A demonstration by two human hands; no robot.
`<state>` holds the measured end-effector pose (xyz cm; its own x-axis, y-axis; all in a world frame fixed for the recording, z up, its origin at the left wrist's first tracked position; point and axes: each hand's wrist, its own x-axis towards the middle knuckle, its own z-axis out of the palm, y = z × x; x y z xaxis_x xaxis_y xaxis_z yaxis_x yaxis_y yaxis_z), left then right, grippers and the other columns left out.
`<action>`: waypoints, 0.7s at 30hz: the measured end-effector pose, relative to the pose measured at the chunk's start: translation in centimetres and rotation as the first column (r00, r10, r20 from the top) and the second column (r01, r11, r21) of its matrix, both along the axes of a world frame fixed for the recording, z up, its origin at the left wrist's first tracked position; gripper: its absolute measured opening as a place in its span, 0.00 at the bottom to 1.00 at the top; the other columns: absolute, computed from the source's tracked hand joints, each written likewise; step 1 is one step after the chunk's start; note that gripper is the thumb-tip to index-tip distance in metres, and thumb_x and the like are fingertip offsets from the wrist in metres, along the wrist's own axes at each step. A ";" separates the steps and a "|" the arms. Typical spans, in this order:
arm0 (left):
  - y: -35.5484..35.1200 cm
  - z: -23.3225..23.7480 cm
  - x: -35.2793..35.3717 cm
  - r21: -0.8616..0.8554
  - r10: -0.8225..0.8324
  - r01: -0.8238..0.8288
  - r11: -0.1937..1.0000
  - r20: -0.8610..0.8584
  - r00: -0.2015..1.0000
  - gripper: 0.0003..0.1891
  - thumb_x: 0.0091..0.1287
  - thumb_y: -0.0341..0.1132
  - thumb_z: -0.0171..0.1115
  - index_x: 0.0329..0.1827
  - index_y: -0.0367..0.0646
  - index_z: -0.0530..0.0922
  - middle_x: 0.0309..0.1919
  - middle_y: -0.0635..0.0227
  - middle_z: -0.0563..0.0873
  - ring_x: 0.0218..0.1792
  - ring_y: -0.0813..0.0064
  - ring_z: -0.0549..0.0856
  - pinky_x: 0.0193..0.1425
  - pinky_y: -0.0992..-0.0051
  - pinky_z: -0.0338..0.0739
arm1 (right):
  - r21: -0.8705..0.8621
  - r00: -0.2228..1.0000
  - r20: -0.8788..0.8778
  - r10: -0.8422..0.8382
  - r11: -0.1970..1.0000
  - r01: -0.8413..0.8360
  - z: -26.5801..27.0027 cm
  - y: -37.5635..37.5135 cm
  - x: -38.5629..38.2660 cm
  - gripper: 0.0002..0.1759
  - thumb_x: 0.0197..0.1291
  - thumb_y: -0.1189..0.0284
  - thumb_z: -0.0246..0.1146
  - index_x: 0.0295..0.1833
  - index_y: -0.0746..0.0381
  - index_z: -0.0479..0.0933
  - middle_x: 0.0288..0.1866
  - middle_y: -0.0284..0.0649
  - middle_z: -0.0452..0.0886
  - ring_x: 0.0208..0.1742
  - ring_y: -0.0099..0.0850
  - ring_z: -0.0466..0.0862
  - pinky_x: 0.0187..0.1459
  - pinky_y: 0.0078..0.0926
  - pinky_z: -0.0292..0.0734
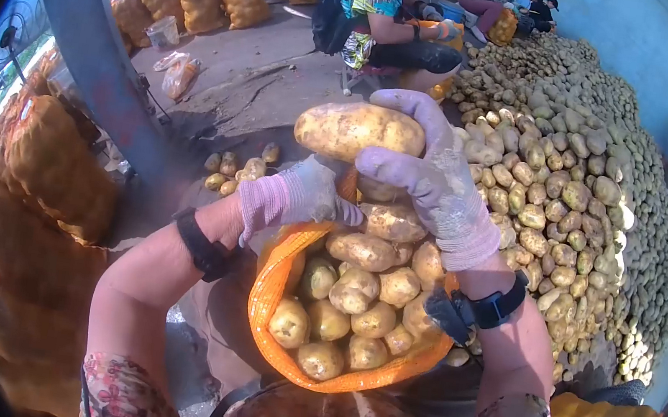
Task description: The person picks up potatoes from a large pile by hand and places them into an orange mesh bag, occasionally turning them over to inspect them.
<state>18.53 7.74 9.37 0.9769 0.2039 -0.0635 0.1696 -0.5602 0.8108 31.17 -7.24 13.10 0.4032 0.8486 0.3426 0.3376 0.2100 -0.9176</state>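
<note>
A large oblong potato [353,131] is gripped between the thumb and fingers of my right hand [442,185], above the far side of an orange mesh bag [267,297]. Several potatoes [355,290] fill the bag, whose mouth faces up in front of me. My left hand [298,195] is closed at the bag's far left rim, with its thumb toward the potatoes; its curled fingers are partly hidden. Both hands wear pale purple, dirt-smeared gloves.
A big potato heap [555,195] rises along the right wall. Filled mesh sacks [56,172] stand left, behind a blue-grey post [97,51]. Loose potatoes [253,168] lie on the floor ahead. A person [377,12] sits beyond, with other people farther back.
</note>
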 end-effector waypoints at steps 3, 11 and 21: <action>1.6 -1.4 -0.9 0.110 0.043 -0.019 0.994 -0.213 0.976 0.20 0.64 0.40 0.73 0.55 0.39 0.84 0.46 0.62 0.89 0.47 0.75 0.84 0.54 0.68 0.78 | -0.078 0.946 0.324 0.021 0.997 0.004 -1.0 2.0 1.3 0.39 0.45 0.56 0.76 0.61 0.63 0.74 0.57 0.42 0.78 0.59 0.34 0.79 0.61 0.33 0.74; 3.1 -2.3 -4.6 -0.770 0.271 -0.141 0.623 0.043 0.962 0.20 0.70 0.36 0.65 0.59 0.32 0.76 0.46 0.63 0.85 0.45 0.74 0.85 0.53 0.74 0.80 | -0.441 0.683 0.635 0.360 0.895 -0.062 2.0 2.5 1.9 0.35 0.43 0.54 0.76 0.54 0.62 0.76 0.46 0.44 0.83 0.51 0.41 0.83 0.55 0.38 0.77; 0.0 -0.4 -4.4 -0.694 0.449 -0.274 0.666 0.079 0.890 0.15 0.67 0.33 0.65 0.52 0.32 0.78 0.42 0.66 0.86 0.40 0.79 0.84 0.46 0.79 0.80 | -0.573 0.160 0.818 0.552 0.766 0.291 1.1 5.2 -3.7 0.33 0.51 0.42 0.70 0.50 0.59 0.82 0.47 0.43 0.85 0.52 0.41 0.85 0.60 0.49 0.68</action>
<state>14.12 7.75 8.96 0.8366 0.5369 -0.1094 0.0089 0.1863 0.9825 27.51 -2.08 14.20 -0.0121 0.9855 -0.1695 0.9806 0.0448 0.1906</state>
